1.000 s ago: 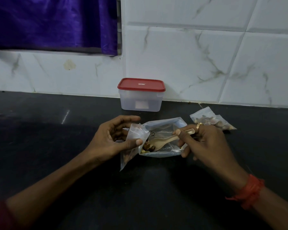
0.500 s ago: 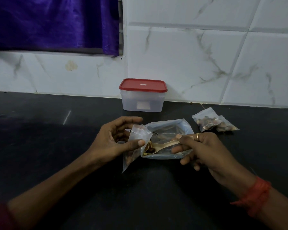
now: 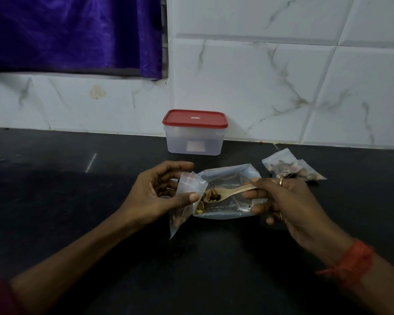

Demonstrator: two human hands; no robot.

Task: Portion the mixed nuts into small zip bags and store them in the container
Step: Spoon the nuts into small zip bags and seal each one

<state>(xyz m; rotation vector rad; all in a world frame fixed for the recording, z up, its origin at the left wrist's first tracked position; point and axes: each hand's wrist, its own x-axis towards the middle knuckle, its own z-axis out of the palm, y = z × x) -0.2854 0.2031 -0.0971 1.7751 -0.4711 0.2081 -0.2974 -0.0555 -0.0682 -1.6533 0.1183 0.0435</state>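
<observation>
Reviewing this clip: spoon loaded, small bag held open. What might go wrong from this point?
1. The wooden spoon in the right hand carries nuts right beside the narrow mouth of the small zip bag; some may spill onto the counter.
2. The left hand pinches that bag only near its top, so it might slip as it fills.
3. The container has its red lid on, while both hands are occupied.

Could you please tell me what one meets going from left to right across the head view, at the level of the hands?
left hand → small zip bag → spoon carrying nuts → right hand
</observation>
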